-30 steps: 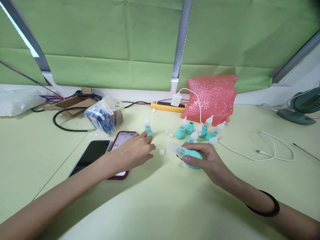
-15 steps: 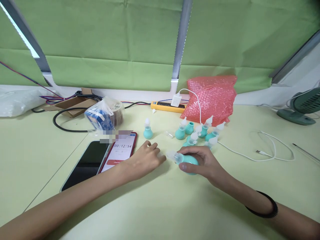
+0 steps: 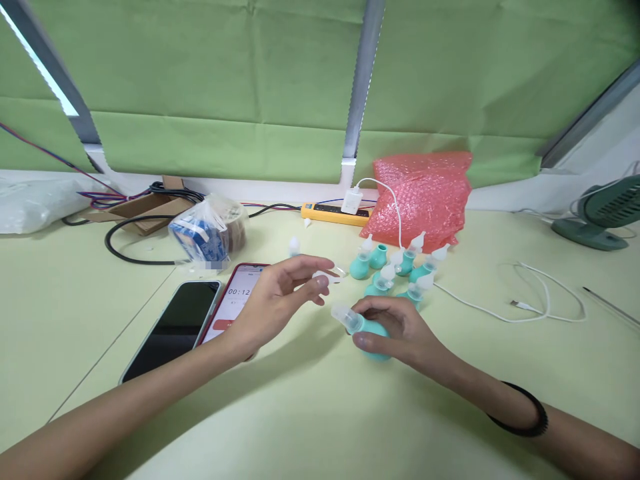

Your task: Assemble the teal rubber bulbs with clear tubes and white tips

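Note:
My right hand (image 3: pixel 395 330) is wrapped round a teal rubber bulb (image 3: pixel 373 331) whose clear nozzle points left and up. My left hand (image 3: pixel 277 300) is raised just left of it, pinching a small white cap (image 3: pixel 323 276) between thumb and fingertips. Several more teal bulbs with white tips (image 3: pixel 395 267) stand in a cluster behind my right hand. One further white-tipped bulb (image 3: pixel 295 247) shows behind my left hand, partly hidden by it.
Two phones lie at the left: a dark one (image 3: pixel 173 327) and a red-cased one (image 3: pixel 235 300) showing a timer. Behind are a plastic-wrapped blue pack (image 3: pixel 205 237), a yellow power strip (image 3: pixel 335 212), a pink bubble-wrap bag (image 3: pixel 425 193), white cables (image 3: pixel 540 293) and a fan (image 3: pixel 605 213).
My left hand picked the small white cap off the table and lifted it toward the bulb's nozzle. My right hand shifted the bulb slightly nearer.

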The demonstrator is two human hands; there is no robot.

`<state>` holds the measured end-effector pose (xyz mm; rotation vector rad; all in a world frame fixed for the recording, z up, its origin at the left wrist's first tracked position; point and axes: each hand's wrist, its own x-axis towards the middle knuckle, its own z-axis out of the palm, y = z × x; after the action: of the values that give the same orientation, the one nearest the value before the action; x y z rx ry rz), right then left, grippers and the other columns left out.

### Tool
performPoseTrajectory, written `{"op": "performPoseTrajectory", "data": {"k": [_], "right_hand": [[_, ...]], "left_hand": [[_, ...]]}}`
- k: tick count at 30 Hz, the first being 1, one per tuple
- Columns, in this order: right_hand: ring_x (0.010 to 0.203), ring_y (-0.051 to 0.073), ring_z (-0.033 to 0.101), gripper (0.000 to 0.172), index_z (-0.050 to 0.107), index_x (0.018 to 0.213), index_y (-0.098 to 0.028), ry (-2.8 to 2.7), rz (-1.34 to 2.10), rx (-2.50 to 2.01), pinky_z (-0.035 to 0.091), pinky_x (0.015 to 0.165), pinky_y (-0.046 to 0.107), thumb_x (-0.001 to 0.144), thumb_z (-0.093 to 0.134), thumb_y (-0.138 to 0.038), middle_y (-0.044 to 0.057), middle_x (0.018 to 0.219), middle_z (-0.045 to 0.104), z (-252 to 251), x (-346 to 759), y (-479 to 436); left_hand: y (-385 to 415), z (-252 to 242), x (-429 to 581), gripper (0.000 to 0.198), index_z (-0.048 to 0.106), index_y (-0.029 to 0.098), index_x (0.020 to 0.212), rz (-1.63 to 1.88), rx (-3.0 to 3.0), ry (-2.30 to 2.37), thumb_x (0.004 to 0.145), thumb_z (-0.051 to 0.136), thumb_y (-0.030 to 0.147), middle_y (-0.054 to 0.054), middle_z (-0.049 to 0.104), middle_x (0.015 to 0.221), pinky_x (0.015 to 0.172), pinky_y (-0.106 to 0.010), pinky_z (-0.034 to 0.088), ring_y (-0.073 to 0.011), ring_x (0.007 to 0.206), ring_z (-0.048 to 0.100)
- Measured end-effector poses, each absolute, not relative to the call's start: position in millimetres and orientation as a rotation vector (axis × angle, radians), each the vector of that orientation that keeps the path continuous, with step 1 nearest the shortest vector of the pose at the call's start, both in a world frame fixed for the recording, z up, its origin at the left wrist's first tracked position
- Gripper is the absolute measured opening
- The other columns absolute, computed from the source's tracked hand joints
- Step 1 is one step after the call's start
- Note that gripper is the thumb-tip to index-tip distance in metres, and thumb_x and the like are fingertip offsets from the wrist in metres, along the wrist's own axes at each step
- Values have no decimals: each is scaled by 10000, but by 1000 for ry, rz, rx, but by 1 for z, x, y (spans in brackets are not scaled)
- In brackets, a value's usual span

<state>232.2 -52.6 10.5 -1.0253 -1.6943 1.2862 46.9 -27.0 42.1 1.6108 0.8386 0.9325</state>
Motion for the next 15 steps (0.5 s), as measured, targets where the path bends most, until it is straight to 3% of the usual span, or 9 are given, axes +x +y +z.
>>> {"op": "performPoseTrajectory", "data": {"k": [9, 15], "right_hand": [[705, 145, 529, 122, 570, 754, -166, -1650, 1270, -985, 426, 672, 266, 685, 621, -252, 11, 712, 557, 13, 232, -56], [685, 148, 510, 127, 559, 749, -161, -1661, 1216, -990, 428, 648, 276, 660, 630, -218, 16, 705, 535, 16, 229, -67]], "left_hand": [[-43, 36, 54, 137, 475, 173, 907, 912, 1510, 752, 844, 451, 292, -19, 635, 830, 804, -315, 447, -174, 911, 582], [-51, 36, 51, 224, 549, 207, 1029, 927, 1728, 775, 865, 411, 274, -22, 606, 1015, 829, -260, 433, -168, 976, 550]]}}
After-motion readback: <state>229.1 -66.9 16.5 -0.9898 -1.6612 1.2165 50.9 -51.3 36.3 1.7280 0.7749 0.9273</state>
